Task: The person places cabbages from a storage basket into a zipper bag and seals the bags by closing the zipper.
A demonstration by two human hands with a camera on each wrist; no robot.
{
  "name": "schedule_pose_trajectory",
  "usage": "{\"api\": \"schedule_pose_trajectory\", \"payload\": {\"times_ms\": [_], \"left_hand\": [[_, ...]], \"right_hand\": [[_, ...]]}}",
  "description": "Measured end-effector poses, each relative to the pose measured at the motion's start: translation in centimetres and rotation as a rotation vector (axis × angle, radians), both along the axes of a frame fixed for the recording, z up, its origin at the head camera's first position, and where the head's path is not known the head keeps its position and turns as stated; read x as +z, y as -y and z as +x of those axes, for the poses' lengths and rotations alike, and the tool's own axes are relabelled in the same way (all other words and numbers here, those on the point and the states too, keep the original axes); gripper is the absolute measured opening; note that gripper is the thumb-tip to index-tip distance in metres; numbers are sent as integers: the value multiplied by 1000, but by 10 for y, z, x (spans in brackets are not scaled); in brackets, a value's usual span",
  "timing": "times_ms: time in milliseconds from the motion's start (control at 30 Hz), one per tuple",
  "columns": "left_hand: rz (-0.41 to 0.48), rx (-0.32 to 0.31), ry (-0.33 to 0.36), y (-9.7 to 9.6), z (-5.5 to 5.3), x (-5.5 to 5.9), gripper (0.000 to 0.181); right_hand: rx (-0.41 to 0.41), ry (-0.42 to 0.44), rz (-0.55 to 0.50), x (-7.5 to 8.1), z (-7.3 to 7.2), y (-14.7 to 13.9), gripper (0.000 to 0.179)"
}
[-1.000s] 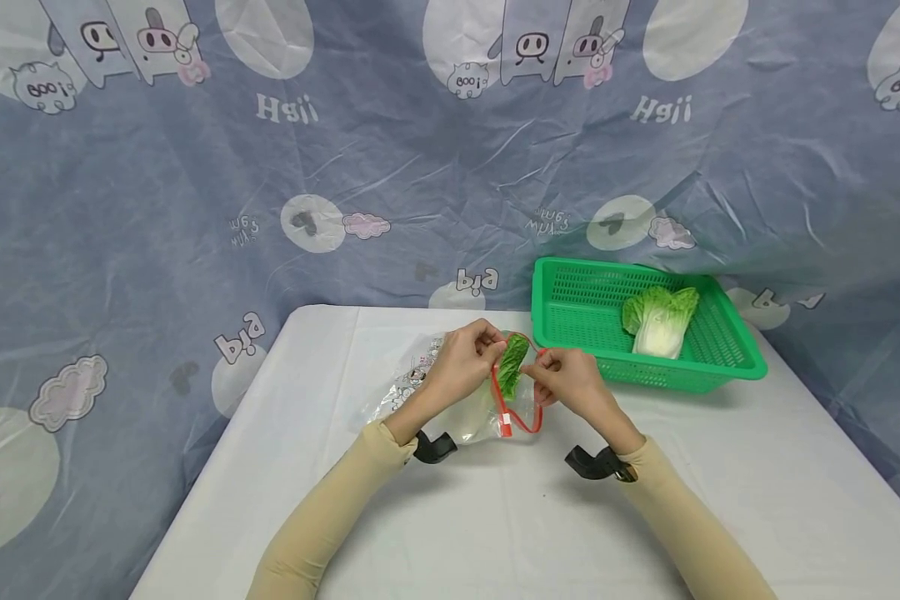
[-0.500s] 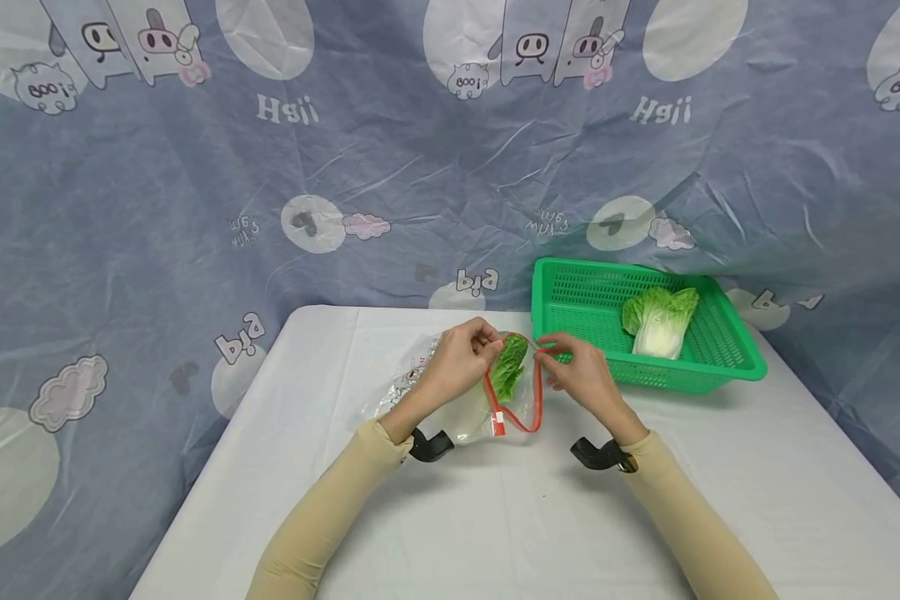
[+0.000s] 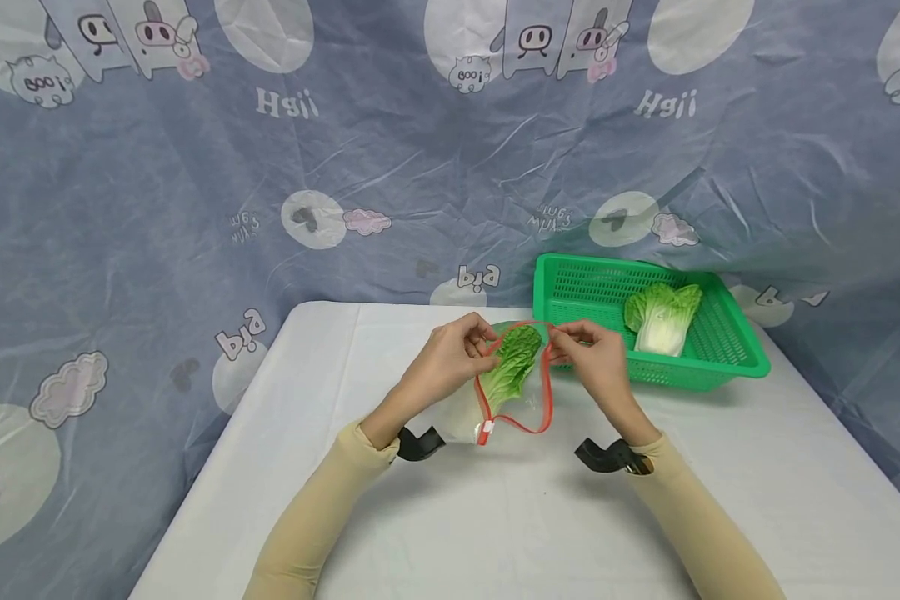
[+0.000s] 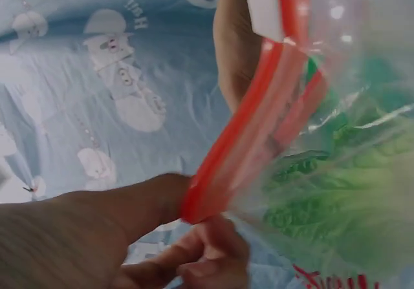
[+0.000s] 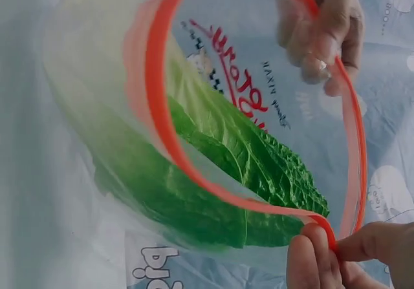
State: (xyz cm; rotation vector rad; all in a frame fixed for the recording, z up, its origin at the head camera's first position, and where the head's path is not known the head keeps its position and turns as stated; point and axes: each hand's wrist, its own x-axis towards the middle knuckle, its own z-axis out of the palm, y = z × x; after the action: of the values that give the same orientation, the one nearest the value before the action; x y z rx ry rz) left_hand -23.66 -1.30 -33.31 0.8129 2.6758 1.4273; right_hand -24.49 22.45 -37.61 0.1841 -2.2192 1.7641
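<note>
A clear plastic zip bag (image 3: 461, 417) with a red zip edge (image 3: 547, 392) and a white slider (image 3: 488, 426) is held with its mouth spread apart. Inside it lies a head of napa cabbage (image 3: 516, 358), leafy green end toward the opening. My left hand (image 3: 450, 358) pinches the red edge on the left of the mouth; the left wrist view shows thumb and fingers on the red strip (image 4: 226, 134). On the far right side, my right hand (image 3: 596, 354) pinches the same edge between thumb and fingers, seen close in the right wrist view beside the cabbage leaves (image 5: 246, 166).
A green plastic basket (image 3: 735, 362) stands at the back right of the white table (image 3: 570, 533), just behind my right hand. Another napa cabbage (image 3: 663, 321) lies in it. A patterned blue-grey cloth (image 3: 420, 167) hangs behind the table.
My right hand has shifted its hold on the red edge and moved slightly right. The left hand has moved a little left. The bag's mouth is spread wider, and more of the cabbage shows.
</note>
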Motion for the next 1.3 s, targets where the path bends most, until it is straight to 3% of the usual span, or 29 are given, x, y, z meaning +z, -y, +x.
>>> {"api": "schedule_pose_trajectory", "payload": {"times_ms": [200,367,533,667,867,1100,1300], "left_hand": [[-207,-116,94,3,11,6,35],[-398,-181,112,10,14,6,12],[-422,-202,96,21,15,10,15],[-357,-124,47,27,14,16,14],[-232,63,-13,36,10,23,9],[-54,272,-85,48,1,31,3],[85,356,-141,52,-7,29,3]], "right_hand": [[-59,-30,-80,2,1,-1,26],[-78,-43,-123,2,1,-5,27],[-92,-43,-147,4,0,-8,28],[-123,-34,-90,6,1,-10,28],[-161,-15,-1,13,3,-9,30],[-139,-8,7,29,5,-2,31],[-129,11,46,41,5,5,30]]}}
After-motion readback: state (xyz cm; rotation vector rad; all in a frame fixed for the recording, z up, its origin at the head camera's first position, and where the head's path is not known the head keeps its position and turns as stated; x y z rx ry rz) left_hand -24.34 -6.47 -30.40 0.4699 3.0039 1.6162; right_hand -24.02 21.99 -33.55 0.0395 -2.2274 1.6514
